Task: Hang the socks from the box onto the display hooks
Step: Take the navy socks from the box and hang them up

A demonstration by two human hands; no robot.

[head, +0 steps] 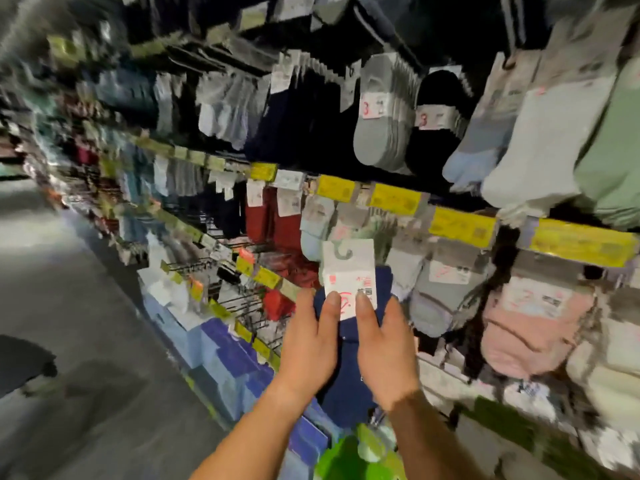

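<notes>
Head view: two hands [346, 344] around one navy sock pack [349, 382].

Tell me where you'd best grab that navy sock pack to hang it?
Probably low on the white card, from below, as the left hand and right hand hold the navy sock pack now. That leaves the hanger hook at the top free for a display hook.

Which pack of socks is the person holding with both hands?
The navy socks with the white label, held between left hand and right hand. The other packs, like the pink socks, hang untouched.
</notes>
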